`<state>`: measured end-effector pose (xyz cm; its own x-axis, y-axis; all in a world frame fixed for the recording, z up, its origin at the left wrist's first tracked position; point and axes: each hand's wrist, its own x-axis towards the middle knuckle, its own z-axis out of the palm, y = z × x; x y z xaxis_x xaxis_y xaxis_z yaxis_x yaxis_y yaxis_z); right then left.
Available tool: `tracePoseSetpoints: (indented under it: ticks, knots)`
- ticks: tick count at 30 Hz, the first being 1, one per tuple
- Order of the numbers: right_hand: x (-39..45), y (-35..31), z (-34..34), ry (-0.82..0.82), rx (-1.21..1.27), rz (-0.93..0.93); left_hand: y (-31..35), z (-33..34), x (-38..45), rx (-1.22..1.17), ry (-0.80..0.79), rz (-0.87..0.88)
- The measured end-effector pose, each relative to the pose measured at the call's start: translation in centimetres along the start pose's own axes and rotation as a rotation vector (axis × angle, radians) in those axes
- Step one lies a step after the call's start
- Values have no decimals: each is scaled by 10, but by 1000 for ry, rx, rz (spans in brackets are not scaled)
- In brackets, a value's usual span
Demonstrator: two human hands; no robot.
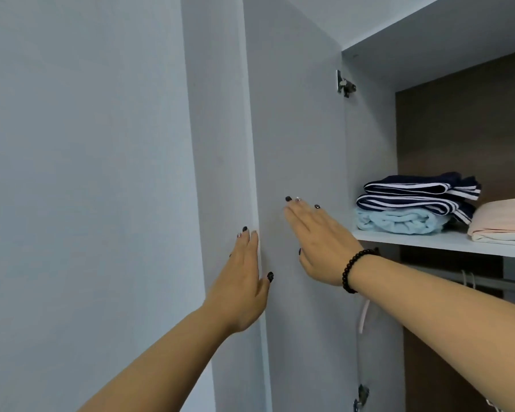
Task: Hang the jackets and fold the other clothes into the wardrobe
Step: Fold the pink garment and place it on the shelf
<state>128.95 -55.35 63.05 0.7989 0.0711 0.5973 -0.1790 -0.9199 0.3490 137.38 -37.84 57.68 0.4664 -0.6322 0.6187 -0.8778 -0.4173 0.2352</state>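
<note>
While folded clothes are sitting on the shelf, you are pressing both hands, left hand and right hand, fingers straight, against the wardrobe door.

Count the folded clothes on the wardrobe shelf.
4 visible: two navy white-striped folded garments stacked on a light-blue folded towel; a pink folded garment beside them. More may hide off-frame.

The wardrobe door stands open. The left hand lies flat along the door's front edge, fingers straight. The right hand is flat on the inside of the door, with a black bead bracelet on its wrist. On the shelf sits a pile: two dark blue striped clothes on top of a light blue towel. A folded pink cloth lies just beside the pile. Below the shelf, a white hanger hooks on a rail.
</note>
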Motion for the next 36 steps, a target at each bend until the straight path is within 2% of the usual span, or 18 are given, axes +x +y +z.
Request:
tracePoseSetpoints:
  ticks: [7,11,16,20,25,28,36]
  knots:
    - [40,-23,2,-21,-341,-244,-14,44,4,-363,15,-75]
    - [47,-14,16,-9,-433,-300,-11,65,13,-653,237,-154]
    - [40,6,33,206,-445,-370,-5,85,22,-829,456,-156]
    - [19,35,43,355,-426,-383,5,93,20,-792,503,-5]
    - [-20,84,34,456,-445,-366,36,108,19,-762,452,292]
    - [-50,106,25,475,-467,-334,62,127,32,-796,375,377]
    - [-130,177,-12,300,-591,-283,146,194,78,-756,194,496]
